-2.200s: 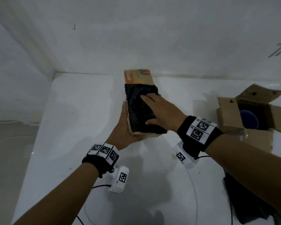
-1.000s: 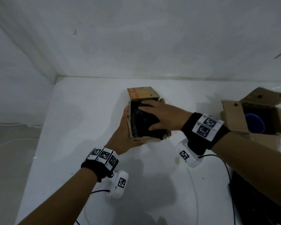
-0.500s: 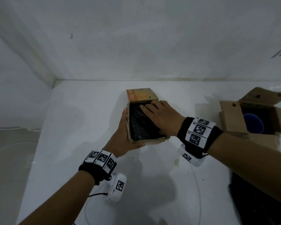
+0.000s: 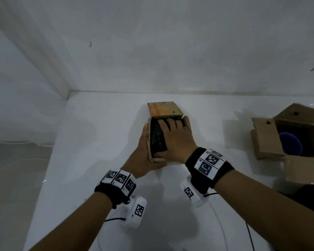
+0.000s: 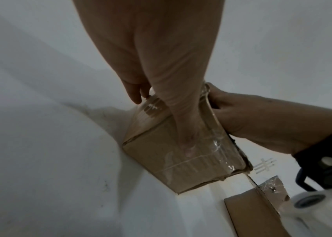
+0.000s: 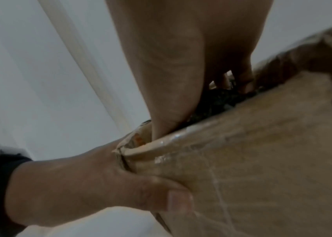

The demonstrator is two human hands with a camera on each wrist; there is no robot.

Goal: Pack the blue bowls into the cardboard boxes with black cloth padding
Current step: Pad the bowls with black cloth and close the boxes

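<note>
Cardboard box (image 4: 168,140) mid-table (image 4: 101,142), far flap up. Left hand (image 4: 143,156) clasps its left wall, thumb hooked round the near corner. Right hand (image 4: 176,140) flat, fingers spread, pressing black cloth (image 4: 156,140) inside it. Well right of this box: second open box (image 4: 268,140), blue bowl (image 4: 290,145) inside.

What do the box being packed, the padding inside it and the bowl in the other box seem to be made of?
Box: brown corrugated cardboard, judging by the ridged torn edge; glossy clear tape shines on its side.
Padding: black cloth, matt and crumpled under the right hand.
Bowl: smooth, evenly blue; likely plastic, though glazed ceramic cannot be ruled out.
</note>
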